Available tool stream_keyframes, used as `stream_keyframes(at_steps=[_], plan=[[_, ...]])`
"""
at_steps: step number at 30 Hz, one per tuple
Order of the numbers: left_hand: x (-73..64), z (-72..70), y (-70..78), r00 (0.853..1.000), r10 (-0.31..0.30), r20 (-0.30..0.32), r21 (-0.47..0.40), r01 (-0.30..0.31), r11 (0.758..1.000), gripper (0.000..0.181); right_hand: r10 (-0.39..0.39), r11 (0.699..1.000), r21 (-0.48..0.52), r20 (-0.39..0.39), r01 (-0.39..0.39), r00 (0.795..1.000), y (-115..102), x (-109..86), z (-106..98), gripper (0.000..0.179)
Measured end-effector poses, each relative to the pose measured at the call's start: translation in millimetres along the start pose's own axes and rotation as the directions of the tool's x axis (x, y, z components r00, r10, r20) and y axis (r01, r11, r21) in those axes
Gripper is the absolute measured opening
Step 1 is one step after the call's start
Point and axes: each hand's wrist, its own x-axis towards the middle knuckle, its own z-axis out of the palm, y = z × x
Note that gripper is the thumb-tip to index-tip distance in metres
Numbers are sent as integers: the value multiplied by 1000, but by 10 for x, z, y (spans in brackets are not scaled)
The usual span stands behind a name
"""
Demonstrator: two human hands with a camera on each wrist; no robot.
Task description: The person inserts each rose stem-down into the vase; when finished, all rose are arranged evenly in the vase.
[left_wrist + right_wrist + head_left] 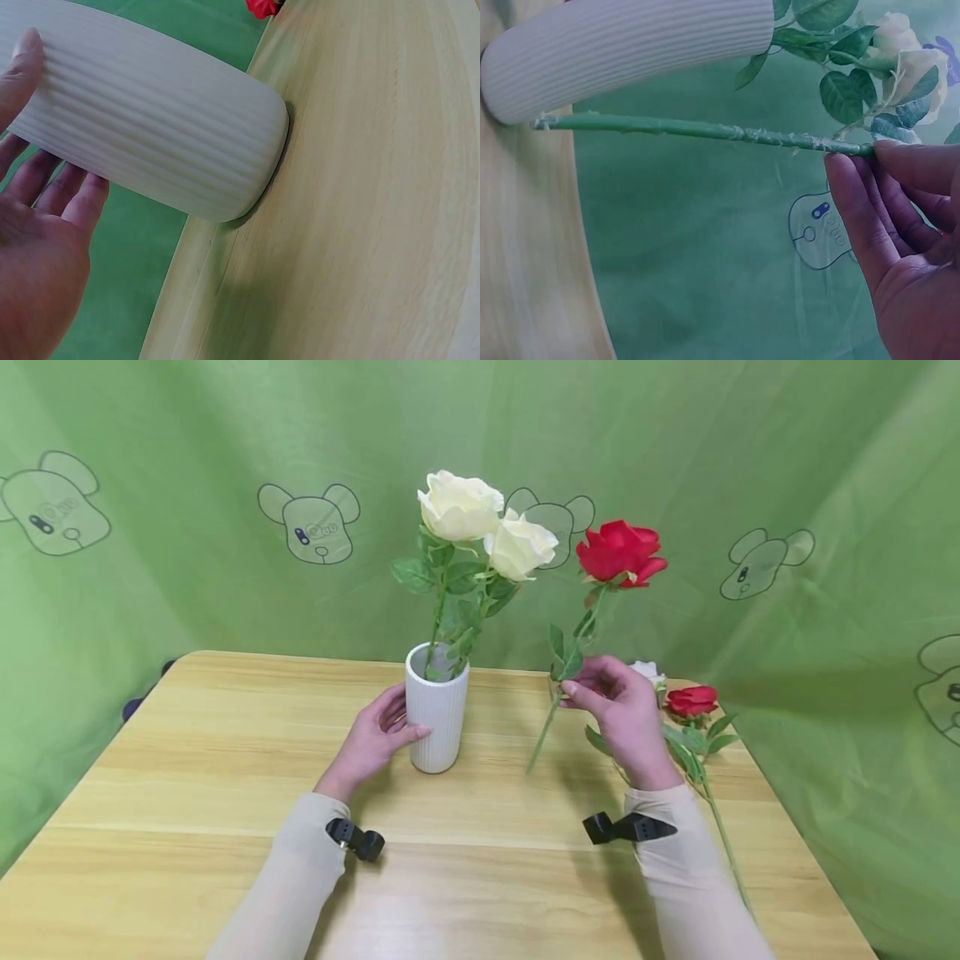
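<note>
A white ribbed vase (437,718) stands upright on the table, with two cream roses (461,507) leaning out of its mouth. My left hand (375,737) holds the vase from its left side, thumb across the front; in the left wrist view the fingertips (90,191) touch its ribbed wall. To the right of the vase, my right hand (617,710) pinches the stem of a red rose (621,553) between thumb and fingers. The bare green stem end (667,126) points down toward the table, and the bloom is up, tilted right.
On the right of the wooden table (225,752) lies another red rose (692,701), its long stem running toward the front. A white bloom (647,671) shows partly behind my right hand. A green curtain (187,593) with bear drawings hangs behind the table.
</note>
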Motion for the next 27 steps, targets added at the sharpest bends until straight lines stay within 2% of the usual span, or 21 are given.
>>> stream_keyframes(at_steps=[8,13,27], plan=[[13,-6,-7,1000,-10,0,2,10,1000,74,-65,998,26,-28,65,998,-145,67,72,15],[16,9,-12,1000,-14,-5,9,14,1000,75,-95,991,90,-49,99,994,-245,107,133,15],[-5,9,-12,1000,-20,-14,13,20,1000,75,-90,972,206,-115,112,989,-354,183,246,17]])
